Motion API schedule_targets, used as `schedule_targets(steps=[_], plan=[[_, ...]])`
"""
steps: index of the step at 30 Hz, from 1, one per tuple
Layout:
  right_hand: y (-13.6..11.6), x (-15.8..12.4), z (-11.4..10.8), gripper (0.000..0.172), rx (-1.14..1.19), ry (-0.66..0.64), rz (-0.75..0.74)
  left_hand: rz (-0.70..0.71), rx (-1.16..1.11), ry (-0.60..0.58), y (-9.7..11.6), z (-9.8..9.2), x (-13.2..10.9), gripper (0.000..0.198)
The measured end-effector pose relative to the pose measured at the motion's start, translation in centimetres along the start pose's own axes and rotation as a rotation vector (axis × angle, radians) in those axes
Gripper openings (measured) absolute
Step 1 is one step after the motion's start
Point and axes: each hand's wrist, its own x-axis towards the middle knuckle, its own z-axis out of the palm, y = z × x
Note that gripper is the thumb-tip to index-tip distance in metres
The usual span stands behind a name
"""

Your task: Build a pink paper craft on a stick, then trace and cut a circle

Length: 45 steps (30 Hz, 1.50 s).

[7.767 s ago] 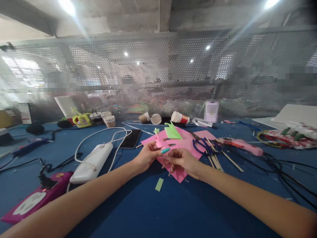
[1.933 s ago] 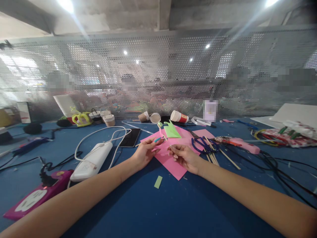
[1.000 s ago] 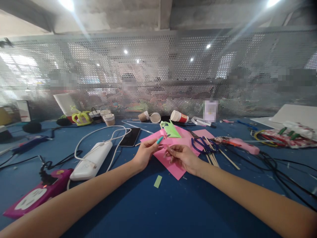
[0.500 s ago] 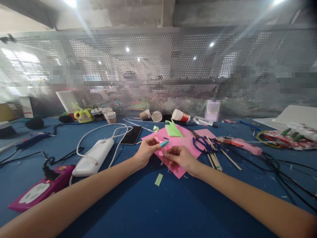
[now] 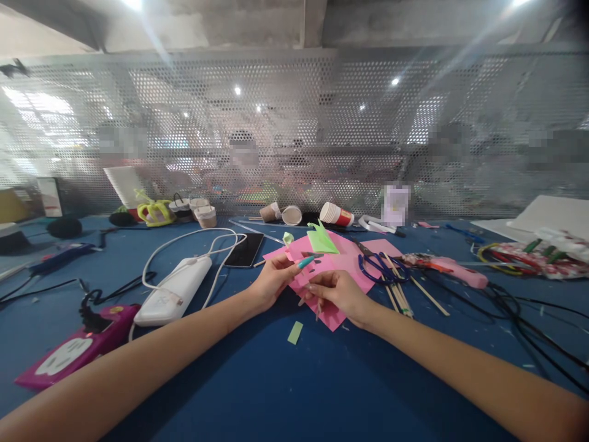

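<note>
My left hand (image 5: pixel 275 281) is closed in a pinch over the near-left part of a pink paper sheet (image 5: pixel 364 270), its long turquoise thumbnail pointing right. A small pale green folded paper piece (image 5: pixel 288 238) shows just above its fingers; whether the hand holds it is unclear. My right hand (image 5: pixel 339 293) is also pinched, close to the left one, thumb and fingertips together. Something thin seems to lie between its fingers, too small to name. Bright green folded paper (image 5: pixel 323 239) rests on the pink sheet beyond the hands. A light green paper strip (image 5: pixel 295 333) lies nearer to me.
Dark blue scissors (image 5: pixel 383 268) and several thin wooden sticks (image 5: pixel 399 294) lie right of the hands, with a pink glue gun (image 5: pixel 464 273) farther right. On the left are a phone (image 5: pixel 245 250), a white power bank (image 5: pixel 175 293) with cable and a magenta power strip (image 5: pixel 78 350). Paper cups (image 5: pixel 335 214) lie behind.
My left thumb has shifted slightly up and right, uncovering more of the pink sheet between the hands. The pale green piece sits slightly farther left. My right hand has hardly moved.
</note>
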Motion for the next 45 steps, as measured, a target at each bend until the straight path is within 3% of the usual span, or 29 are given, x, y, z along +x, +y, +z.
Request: schedule_targets(steps=[9,25,31,36,45], plan=[[-0.1,-0.2,0.2,0.032,0.006,-0.032,-0.006,-0.074,-0.055,-0.032,0.2,-0.3,0.0,0.049],[0.1,0.4,-0.3,0.030,0.208,0.151,-0.001,-0.085,-0.175,0.055,-0.5,-0.9,0.4,0.024],[0.2,0.5,-0.5,0.031,0.259,0.119,0.008,-0.098,-0.169,0.025,-0.5,-0.9,0.5,0.043],[-0.1,0.2,-0.3,0.033,0.156,0.086,0.021,-0.078,-0.093,0.035,-0.4,-0.6,0.4,0.054],[0.1,0.1,-0.1,0.031,0.071,0.043,-0.015,-0.070,-0.028,-0.073,0.1,0.3,-0.1,0.049]])
